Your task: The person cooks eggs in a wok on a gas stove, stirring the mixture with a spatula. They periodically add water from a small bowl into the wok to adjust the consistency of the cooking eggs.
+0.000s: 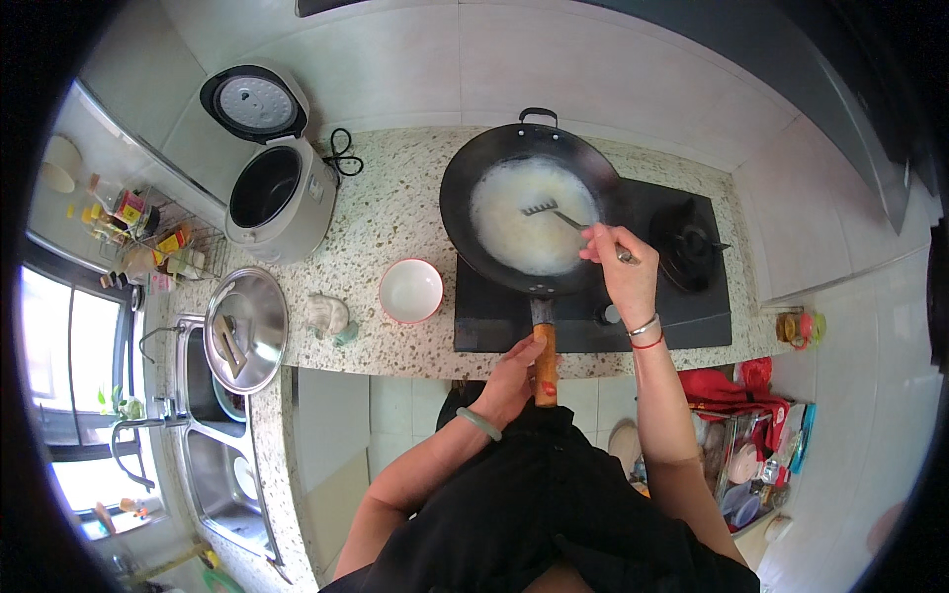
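A black wok sits over the left side of the black gas stove, a cloudy, foamy whitish liquid in it. My left hand is wrapped round the upper part of its wooden handle, which points toward me. Over the wok's right rim, my right hand grips a metal fork. Its tined head lies at the surface of the liquid, near the middle; whether the tips are under the surface I cannot tell.
Left of the stove stand a white bowl with a red rim and an open rice cooker. A large metal lid overlaps the double sink. The right burner holds no pan. A crowded rack stands at the lower right.
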The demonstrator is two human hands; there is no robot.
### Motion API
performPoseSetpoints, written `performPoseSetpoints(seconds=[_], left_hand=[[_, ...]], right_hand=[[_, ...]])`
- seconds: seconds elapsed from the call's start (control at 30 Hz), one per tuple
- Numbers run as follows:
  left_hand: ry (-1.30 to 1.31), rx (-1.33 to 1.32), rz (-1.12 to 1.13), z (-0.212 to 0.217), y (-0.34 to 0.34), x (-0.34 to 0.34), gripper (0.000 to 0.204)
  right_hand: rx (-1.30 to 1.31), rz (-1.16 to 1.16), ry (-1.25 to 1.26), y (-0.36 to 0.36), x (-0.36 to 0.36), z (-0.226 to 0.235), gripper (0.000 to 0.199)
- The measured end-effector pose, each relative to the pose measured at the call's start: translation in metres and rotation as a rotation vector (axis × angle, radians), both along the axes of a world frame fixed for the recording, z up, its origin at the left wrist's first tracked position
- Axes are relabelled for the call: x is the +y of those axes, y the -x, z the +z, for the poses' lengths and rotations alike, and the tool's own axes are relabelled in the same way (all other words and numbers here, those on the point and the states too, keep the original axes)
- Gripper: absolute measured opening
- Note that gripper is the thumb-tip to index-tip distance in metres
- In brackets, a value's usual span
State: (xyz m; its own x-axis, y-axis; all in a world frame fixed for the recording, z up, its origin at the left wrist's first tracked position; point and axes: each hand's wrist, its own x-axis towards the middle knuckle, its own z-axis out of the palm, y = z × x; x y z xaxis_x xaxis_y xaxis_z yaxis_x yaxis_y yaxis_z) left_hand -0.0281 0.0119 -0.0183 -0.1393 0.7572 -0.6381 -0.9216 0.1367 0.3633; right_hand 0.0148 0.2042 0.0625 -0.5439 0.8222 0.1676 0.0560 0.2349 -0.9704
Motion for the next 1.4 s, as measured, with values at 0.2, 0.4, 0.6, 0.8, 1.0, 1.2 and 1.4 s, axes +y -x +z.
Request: performPoseSetpoints(seconds=[0.2, 0.4, 0.6, 0.8, 1.0, 1.2, 1.4], left_hand=[[0.078, 0.055, -0.002, 0.001, 0.001, 0.000, 0.046], [0.117, 0.308, 0.193, 0.007, 0.000, 0.003, 0.049], [-0.070, 0.597, 0.279, 0.042, 0.002, 0.008, 0.047], [-0.211, 0.278, 0.171, 0.062, -0.010, 0.032, 0.045], [-0.310, 0.050, 0.131, 0.054, -0.028, 0.069, 0.052], [-0.253, 0.115, 0.144, 0.054, -0.038, 0.108, 0.056], [-0.201, 0.073, 0.216, 0.043, -0.047, 0.134, 0.053]], right_hand=[[0.092, -0.049, 0.128, -0.025, -0.001, 0.014, 0.020], [0.013, -0.034, 0.043, -0.072, 0.008, 0.056, 0.016], [-0.068, 0.055, -0.078, -0.087, 0.017, 0.069, 0.011], [-0.105, 0.131, -0.115, -0.087, 0.040, 0.044, 0.012], [0.034, 0.158, 0.062, -0.081, 0.056, 0.003, 0.014], [0.203, 0.207, 0.261, -0.076, 0.060, -0.017, 0.022], [0.236, 0.334, 0.788, -0.092, 0.065, 0.009, 0.043]])
